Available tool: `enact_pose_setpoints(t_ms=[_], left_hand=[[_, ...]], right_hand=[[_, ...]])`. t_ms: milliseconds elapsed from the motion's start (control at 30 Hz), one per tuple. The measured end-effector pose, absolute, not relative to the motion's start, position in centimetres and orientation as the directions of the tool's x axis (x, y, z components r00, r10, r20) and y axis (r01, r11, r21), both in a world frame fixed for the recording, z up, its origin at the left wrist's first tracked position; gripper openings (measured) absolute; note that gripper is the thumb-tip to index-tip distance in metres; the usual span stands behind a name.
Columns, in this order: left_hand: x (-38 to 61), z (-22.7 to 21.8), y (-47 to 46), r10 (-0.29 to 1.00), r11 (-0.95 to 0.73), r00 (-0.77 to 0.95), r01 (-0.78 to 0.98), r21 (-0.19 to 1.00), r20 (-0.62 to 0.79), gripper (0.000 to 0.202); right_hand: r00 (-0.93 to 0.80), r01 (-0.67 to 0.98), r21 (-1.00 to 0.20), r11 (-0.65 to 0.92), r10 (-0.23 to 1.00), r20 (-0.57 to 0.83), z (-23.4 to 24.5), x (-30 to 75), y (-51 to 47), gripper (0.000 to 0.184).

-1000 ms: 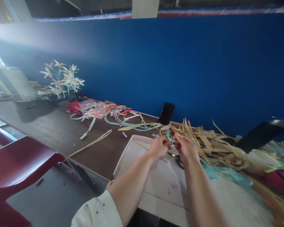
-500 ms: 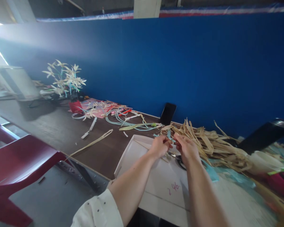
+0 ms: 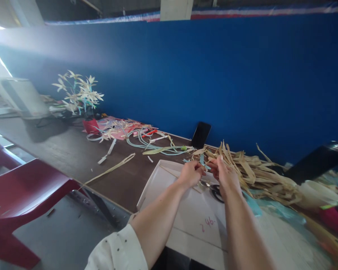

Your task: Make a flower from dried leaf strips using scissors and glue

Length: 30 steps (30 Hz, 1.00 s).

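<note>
Above a white cardboard box lid (image 3: pixel 186 221), my left hand (image 3: pixel 192 173) is closed in a pinch; the small thing in its fingertips is too small to name. Close by on the right, my right hand (image 3: pixel 224 173) has its fingertips together, with one finger or thumb raised; what they hold is hidden. Between the two hands shows a narrow light blue strip (image 3: pixel 202 159), near the fingertips of both. Under my hands lie scissors (image 3: pixel 215 192) with black handles, partly covered by my right hand, on the lid marked with pink writing.
Dried husk strips (image 3: pixel 250 172) are heaped to the right, by a white cup (image 3: pixel 317 193). A black phone (image 3: pixel 201 134) leans on the blue panel (image 3: pixel 242 75). Pale blue tubing (image 3: pixel 135 141), a husk-flower arrangement (image 3: pixel 83 93) and a red chair (image 3: pixel 30 191) are left.
My right hand has turned a little and its finger or thumb now points upward, uncovering more of the scissor handles. My left hand stays in nearly the same place.
</note>
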State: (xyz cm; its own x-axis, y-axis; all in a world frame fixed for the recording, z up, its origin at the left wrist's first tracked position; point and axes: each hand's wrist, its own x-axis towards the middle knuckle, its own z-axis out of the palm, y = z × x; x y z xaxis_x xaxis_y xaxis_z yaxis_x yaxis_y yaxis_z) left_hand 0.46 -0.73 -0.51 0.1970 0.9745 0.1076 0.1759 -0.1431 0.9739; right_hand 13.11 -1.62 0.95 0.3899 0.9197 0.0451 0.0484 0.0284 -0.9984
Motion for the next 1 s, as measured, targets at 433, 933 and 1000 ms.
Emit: enact_pose_setpoints(t_ms=[433, 933, 1000], left_hand=[[0.4, -0.4, -1.0, 0.969, -0.195, 0.191, 0.226, 0.954, 0.153, 0.019], [0.6, -1.0, -0.3, 0.978, -0.095, 0.192, 0.052, 0.994, 0.083, 0.013], [0.6, -0.5, -0.6, 0.976, -0.08, 0.206, 0.049, 0.996, 0.068, 0.013]], right_hand=[[0.353, 0.072, -0.995, 0.066, 0.932, 0.088, 0.1, 12.8, -1.4, 0.037], [0.247, -0.177, -0.983, -0.036, 0.966, -0.08, 1.6, 12.3, -2.3, 0.04], [0.282, -0.151, -0.989, 0.0, 0.958, -0.043, 1.5, 12.3, -2.2, 0.035]])
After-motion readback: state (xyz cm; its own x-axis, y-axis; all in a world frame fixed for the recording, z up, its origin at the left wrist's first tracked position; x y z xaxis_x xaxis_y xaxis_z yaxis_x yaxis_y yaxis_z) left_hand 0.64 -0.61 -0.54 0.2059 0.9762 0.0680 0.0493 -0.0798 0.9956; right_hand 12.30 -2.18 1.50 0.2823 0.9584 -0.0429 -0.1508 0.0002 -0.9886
